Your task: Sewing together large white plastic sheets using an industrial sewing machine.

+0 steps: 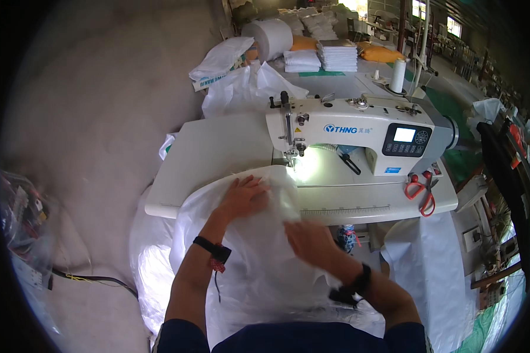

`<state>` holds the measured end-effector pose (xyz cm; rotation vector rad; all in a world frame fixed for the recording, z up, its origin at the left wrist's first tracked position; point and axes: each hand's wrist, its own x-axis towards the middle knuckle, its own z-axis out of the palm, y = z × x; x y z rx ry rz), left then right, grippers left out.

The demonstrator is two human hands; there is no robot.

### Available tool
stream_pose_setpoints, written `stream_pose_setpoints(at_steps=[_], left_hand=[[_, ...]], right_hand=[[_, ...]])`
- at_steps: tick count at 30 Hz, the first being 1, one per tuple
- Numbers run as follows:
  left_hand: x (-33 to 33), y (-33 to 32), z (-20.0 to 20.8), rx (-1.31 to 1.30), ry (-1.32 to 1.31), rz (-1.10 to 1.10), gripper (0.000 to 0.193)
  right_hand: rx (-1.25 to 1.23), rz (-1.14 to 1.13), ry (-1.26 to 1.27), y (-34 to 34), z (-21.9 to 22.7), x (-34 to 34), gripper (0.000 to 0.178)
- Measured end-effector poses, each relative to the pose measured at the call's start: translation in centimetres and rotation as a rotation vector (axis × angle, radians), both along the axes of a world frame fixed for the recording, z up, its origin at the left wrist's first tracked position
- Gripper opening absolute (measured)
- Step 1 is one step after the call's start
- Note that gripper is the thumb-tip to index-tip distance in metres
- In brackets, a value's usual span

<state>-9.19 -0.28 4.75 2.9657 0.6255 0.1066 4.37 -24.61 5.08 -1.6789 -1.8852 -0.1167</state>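
A large, thin white sheet (241,265), seemingly woven plastic, drapes over the front of the sewing table and down across my lap. Its far edge reaches the needle area of a white sewing machine (341,126), where a bright lamp shines. My left hand (244,197) lies on the sheet just left of the needle, palm down with fingers stretched out. Nearer to me, my right hand (313,242) is at the sheet's right side, beside the table's front edge. Motion smears its fingers, so whether it grips the sheet cannot be made out.
Red-handled scissors (425,194) lie at the table's right end. A black-handled tool (351,163) rests under the machine arm. A thread cone (398,76) stands behind. Further back are stacked folded white sheets (338,57) and a large white roll (271,38). A black cable (97,280) crosses the floor.
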Motion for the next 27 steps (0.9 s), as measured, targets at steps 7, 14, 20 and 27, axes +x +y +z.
stream_pose_setpoints(at_steps=[7,14,20,27], left_hand=[[6.1,-1.2,-2.8,0.113,-0.169,0.213,0.046],[7.3,-2.5,-4.2,0.285,-0.235,0.314,0.046],[9.0,-1.0,-2.3,0.334,-0.297,0.460,0.041],[9.8,-0.1,-2.3,0.079,-0.222,0.517,0.023]], right_hand=[[-0.123,-0.233,-0.221,5.5,-3.6,1.6,0.059],[0.015,-0.184,-0.042,3.4,-3.9,0.4,0.059],[0.013,-0.168,-0.126,2.6,-3.3,-0.6,0.062],[0.005,-0.165,-0.017,1.0,-3.0,-2.8,0.065]])
